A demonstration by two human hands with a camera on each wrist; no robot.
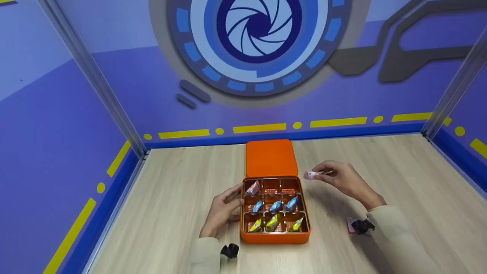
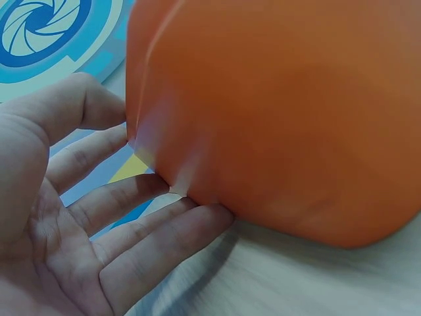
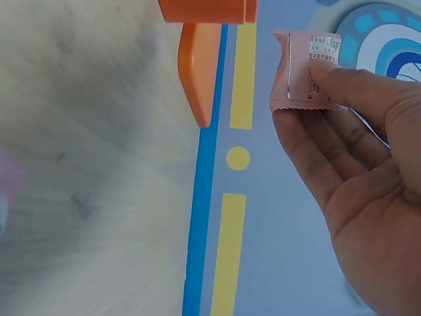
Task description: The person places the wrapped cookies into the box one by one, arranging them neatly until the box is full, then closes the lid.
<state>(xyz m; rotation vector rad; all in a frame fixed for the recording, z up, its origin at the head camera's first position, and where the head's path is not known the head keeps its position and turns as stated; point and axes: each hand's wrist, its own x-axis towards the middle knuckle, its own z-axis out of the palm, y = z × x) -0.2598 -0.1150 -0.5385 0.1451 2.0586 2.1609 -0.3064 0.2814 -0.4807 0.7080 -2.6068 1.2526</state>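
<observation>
An orange box point(image 1: 275, 238) stands on the table, its lid point(image 1: 271, 158) folded back. Inside is a divided tray with three rows of three compartments. Yellow wrapped candies point(image 1: 272, 223) lie in the front row, blue ones point(image 1: 275, 206) in the middle row. At the back left is a pink wrapped candy point(image 1: 253, 188); the other two back compartments show their bottoms. My left hand point(image 1: 224, 209) touches the box's left side with extended fingers. To the right of the lid, my right hand point(image 1: 344, 180) pinches another pink wrapped candy point(image 3: 306, 71) between thumb and fingers.
One more pink packet point(image 1: 350, 225) lies on the wooden table point(image 1: 182, 182) beside my right wrist, partly hidden by a black wrist mount point(image 1: 363, 227). Blue and purple printed panels point(image 1: 125, 87) enclose the table at the back and sides.
</observation>
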